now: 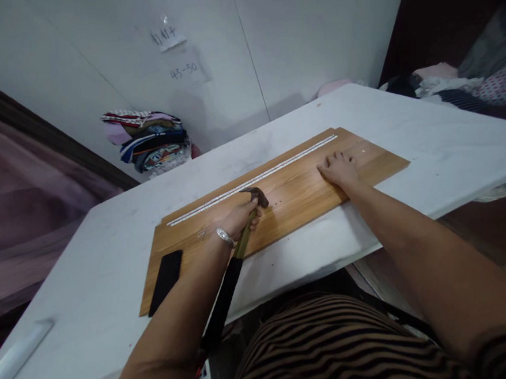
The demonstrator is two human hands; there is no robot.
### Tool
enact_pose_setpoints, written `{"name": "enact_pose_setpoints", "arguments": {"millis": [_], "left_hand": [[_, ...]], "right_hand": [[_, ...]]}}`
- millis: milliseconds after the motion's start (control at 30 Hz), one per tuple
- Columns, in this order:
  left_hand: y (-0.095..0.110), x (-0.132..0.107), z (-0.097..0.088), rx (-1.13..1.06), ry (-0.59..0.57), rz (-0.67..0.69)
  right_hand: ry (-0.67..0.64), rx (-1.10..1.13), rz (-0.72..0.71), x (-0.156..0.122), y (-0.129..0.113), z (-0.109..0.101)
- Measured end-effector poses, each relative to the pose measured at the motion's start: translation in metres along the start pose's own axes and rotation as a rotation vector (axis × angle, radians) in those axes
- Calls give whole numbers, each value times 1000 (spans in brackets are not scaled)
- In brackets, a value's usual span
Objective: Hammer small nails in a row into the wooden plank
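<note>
My left hand (240, 218) is closed around a claw hammer (247, 224), gripping it just below the dark metal head. The hammer's long handle, with a black lower grip, slants down toward my body. Its head is over the wooden board (300, 180), close to a short row of small dark spots. My right hand (338, 167) rests on the board's right part, fingers apart and slightly bent. A metal ruler (252, 181) lies along the far side of the board. Left of my left wrist are a few nails (202, 234) on the wood.
A black phone (164, 281) lies on the board's left end. The white table (98, 269) carries the board, and a white object (20, 359) lies at its left corner. Folded clothes (148, 140) are piled by the wall, with more fabric (454, 86) at the back right.
</note>
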State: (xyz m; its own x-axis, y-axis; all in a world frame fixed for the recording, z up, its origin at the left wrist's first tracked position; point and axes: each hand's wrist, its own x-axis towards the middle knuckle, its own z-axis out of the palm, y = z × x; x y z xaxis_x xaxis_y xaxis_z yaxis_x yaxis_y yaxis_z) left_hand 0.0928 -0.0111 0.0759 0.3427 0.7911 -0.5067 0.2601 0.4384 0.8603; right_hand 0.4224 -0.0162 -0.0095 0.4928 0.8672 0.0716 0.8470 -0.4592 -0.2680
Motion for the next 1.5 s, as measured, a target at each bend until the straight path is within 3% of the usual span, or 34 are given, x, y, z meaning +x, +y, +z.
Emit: {"name": "enact_pose_setpoints", "arguments": {"millis": [1500], "left_hand": [[-1,3,-3,-25,-3,-3]], "right_hand": [[2,7,-4,2,1,2]]}}
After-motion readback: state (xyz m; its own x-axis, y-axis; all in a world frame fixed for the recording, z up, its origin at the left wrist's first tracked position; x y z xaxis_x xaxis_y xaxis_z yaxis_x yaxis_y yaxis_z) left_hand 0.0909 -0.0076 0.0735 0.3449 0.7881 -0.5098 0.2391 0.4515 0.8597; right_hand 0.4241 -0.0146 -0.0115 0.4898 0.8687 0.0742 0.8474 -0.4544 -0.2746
